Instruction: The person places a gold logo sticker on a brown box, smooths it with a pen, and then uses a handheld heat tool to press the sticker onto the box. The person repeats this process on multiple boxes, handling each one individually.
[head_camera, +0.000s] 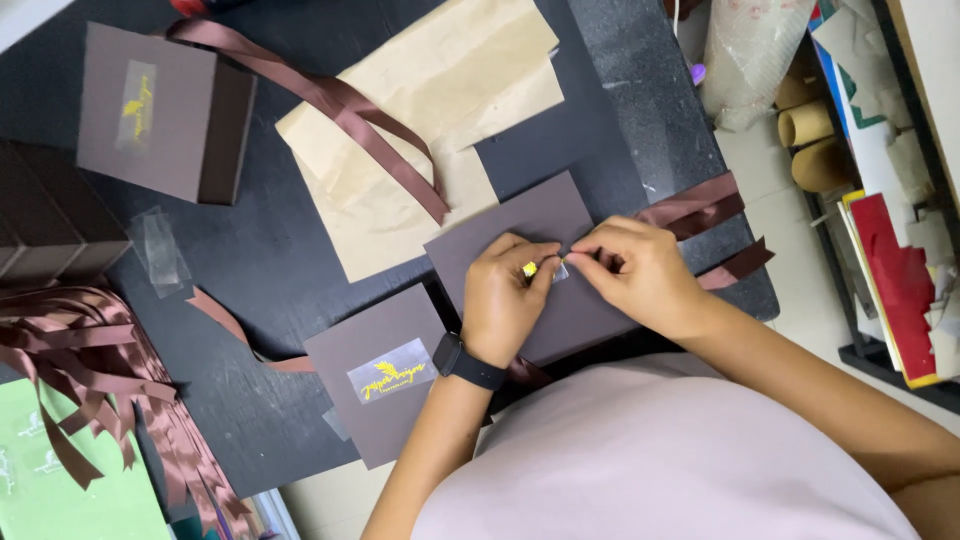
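Fingertips of my left hand (508, 290) and right hand (630, 268) pinch a small clear gold-printed sticker (545, 268) over the brown box lid (535, 262) mid-desk; I judge it could curl, self-stick, or land crooked.

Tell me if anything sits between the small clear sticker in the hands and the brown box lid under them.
Nothing visible does. The left hand and right hand pinch the sticker just above bare brown lid; the ribbon lies off to the side.

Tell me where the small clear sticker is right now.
In the head view, the clear sticker is pinched between the left hand and right hand, right of centre, above the brown box lid.
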